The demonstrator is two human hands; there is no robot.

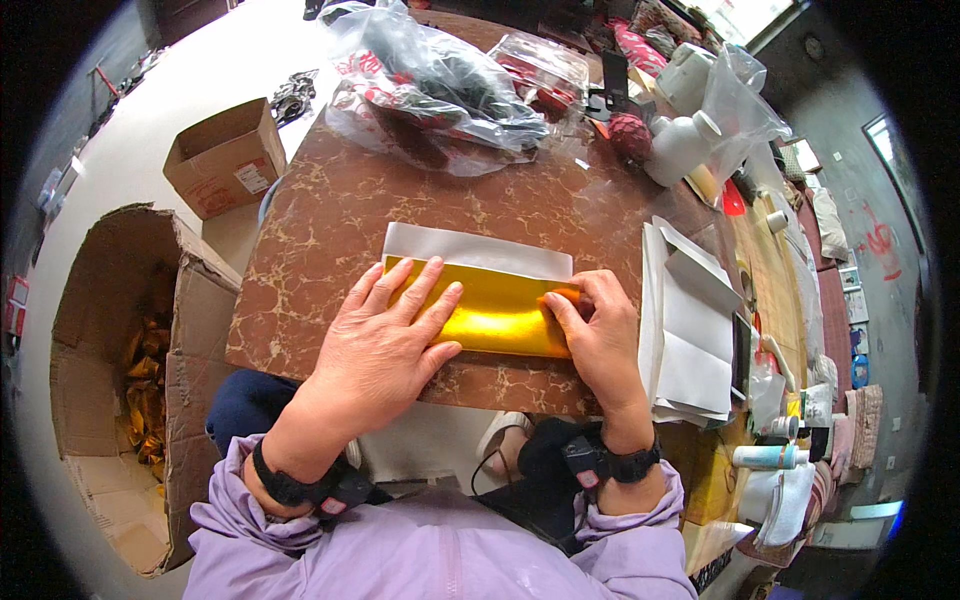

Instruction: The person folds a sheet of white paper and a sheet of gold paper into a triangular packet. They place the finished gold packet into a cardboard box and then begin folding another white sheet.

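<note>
A sheet of shiny gold foil paper (pixel 495 311) lies folded on the brown marble-patterned tabletop (pixel 300 315), close to its front edge. Beyond the gold part, a strip of its white side (pixel 480 247) shows along the far edge. My left hand (pixel 390 322) rests flat on the paper's left part, fingers spread. At the right end, my right hand (pixel 600 315) pinches the gold paper between thumb and fingers. The fingers under that edge are partly hidden.
Right of my right hand lies a stack of white-backed sheets (pixel 694 337). A filled clear plastic bag (pixel 442 97) and white plastic bottle (pixel 679 146) stand farther back. On the left, an open cardboard box (pixel 199 360) holds folded gold pieces (pixel 146 397); a smaller carton (pixel 225 161) sits beyond it.
</note>
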